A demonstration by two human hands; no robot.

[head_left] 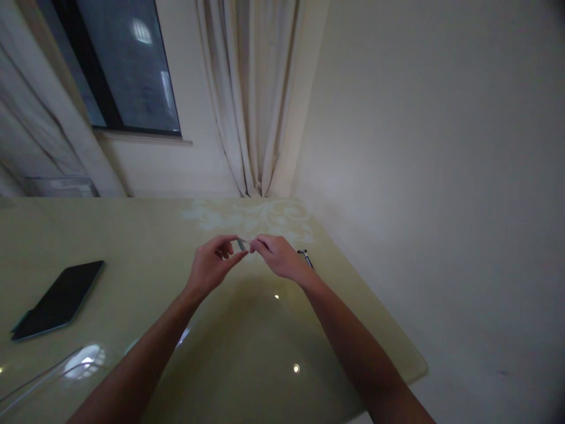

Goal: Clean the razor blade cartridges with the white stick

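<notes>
Both my hands meet above the far middle of a glossy yellowish table (pixel 132 235). My left hand (pixel 212 265) and my right hand (pixel 278 256) pinch a small thin greenish object (pixel 241 244) between their fingertips; it is too small to identify. Just behind my right wrist a small dark metal piece (pixel 305 257) lies on the table top.
A dark tablet or phone in a teal case (pixel 59 299) lies at the table's left. A clear curved object (pixel 53 371) sits at the near left edge. Behind stand a window (pixel 119 65), a curtain (pixel 251 100) and a plain wall. The table's right edge runs diagonally.
</notes>
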